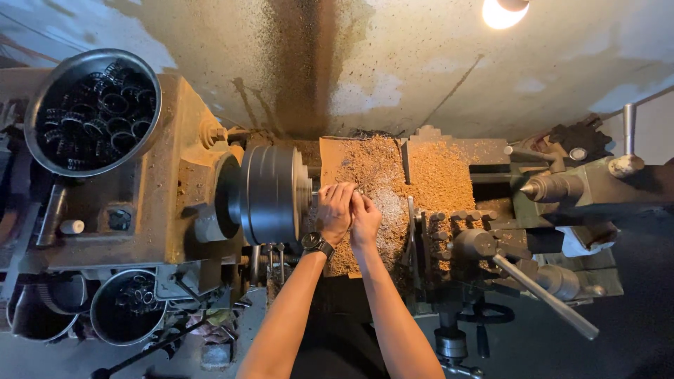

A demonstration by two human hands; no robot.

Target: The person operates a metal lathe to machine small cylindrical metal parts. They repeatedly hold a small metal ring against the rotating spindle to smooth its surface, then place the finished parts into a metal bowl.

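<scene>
— Why are both hands bunched up mid-frame?

— They work together at the chuck [270,194] of the lathe [161,175]. The left hand [335,209] curls around something small at the chuck's face; what it is, I cannot tell. The right hand [365,217] presses against it, likely steadying.

— And that bowl [144,84] at upper left?

— Full of dark metal rings [98,112], seemingly kept in reach. Shavings [414,175] cover the bed right of the hands.

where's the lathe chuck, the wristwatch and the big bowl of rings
lathe chuck [270,193], head view, its round grey side
wristwatch [314,242], head view, its dark dial
bowl of rings [38,151], head view, its lower left metal rim
</scene>
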